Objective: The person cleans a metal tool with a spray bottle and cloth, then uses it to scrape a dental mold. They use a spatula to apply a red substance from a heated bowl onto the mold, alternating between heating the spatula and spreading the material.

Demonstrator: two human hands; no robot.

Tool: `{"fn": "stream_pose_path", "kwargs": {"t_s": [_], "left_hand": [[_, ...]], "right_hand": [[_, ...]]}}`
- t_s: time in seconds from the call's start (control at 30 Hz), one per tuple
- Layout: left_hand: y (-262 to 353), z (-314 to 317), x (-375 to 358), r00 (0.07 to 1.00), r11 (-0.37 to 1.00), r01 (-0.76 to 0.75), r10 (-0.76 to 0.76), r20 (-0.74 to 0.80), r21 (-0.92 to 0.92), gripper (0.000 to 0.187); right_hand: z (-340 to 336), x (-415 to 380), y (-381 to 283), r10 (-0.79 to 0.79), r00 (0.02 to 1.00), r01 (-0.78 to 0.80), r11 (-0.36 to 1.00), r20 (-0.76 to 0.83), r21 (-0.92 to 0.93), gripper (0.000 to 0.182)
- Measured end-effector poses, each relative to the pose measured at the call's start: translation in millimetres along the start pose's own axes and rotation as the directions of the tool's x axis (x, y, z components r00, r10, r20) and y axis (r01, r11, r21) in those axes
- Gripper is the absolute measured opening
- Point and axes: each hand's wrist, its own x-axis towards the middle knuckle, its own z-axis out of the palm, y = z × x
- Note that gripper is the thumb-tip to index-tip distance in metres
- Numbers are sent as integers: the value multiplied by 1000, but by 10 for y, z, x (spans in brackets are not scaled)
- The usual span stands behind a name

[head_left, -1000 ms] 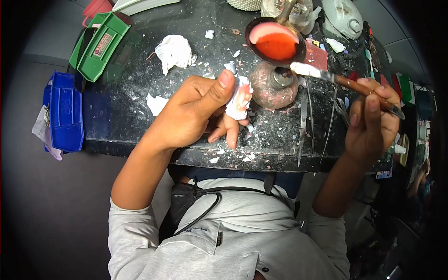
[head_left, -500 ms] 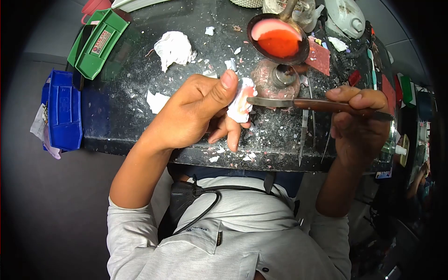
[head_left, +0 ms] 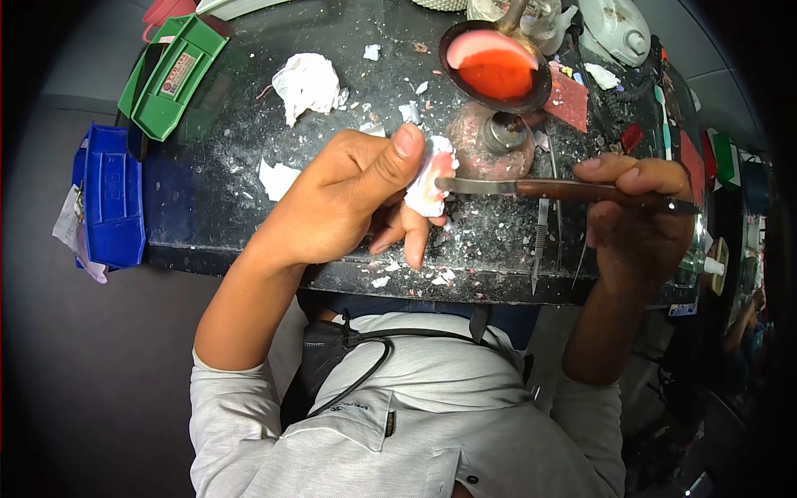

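Observation:
Between the thumb and fingers of my left hand (head_left: 357, 195) is a small white piece with pink patches (head_left: 425, 192). My right hand (head_left: 639, 216) grips the brown wooden handle of a knife (head_left: 560, 190), whose metal blade points left and has its tip at the pink surface of the piece. Above and to the right, a dark round pan (head_left: 544, 90) holds red liquid with a paler pink part at its far side. Beneath the pan stands a round glass burner (head_left: 469, 149) with a metal neck.
Crumpled white material (head_left: 307, 85) and scattered crumbs lie on the black table (head_left: 216, 191). Metal tools (head_left: 540, 249) rest near its front edge. Pink sheets (head_left: 568, 100) lie at the right. A green tray (head_left: 176, 79) and a blue bin (head_left: 114, 195) are at the left.
The knife has shifted slightly to the left with my right hand, its tip still at the pink surface. My left hand and the piece have barely moved.

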Motion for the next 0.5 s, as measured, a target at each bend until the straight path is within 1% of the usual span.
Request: {"fn": "stream_pose_path", "kwargs": {"t_s": [0.03, 0.1, 0.13, 0.2, 0.23, 0.3, 0.43, 0.5], "left_hand": [[-1, 0, 1, 1000, 1000, 0, 0, 1, 0, 72], [-2, -2, -1, 1000, 1000, -11, 11, 2, 6, 71], [-5, -2, -3, 1000, 1000, -10, 10, 1, 5, 71], [-12, 1, 0, 1000, 1000, -16, 16, -10, -3, 71], [-11, 0, 2, 1000, 1000, -16, 16, -9, -3, 71], [-9, -3, 0, 1000, 1000, -15, 15, -6, -3, 70], [-16, 0, 0, 1000, 1000, -15, 15, -13, 7, 71], [-18, 5, 1, 1000, 1000, -10, 10, -21, -9, 71]], "right_hand": [[7, 2, -12, 0, 1000, 0, 1000, 0, -1, 32], [28, 11, -41, 32, 998, -35, 998, -58, -55, 33], [26, 9, -35, 33, 998, -36, 998, -58, -55, 33], [13, 5, -19, 18, 1000, -18, 1000, 13, 20, 32], [14, 7, -28, 18, 1000, -18, 1000, 12, 19, 32], [23, 12, -49, 45, 998, -46, 999, -42, -17, 32], [35, 8, -41, 20, 1000, -20, 1000, -13, 0, 31], [37, 1, -69, 57, 998, -56, 998, -7, 28, 31]]}}
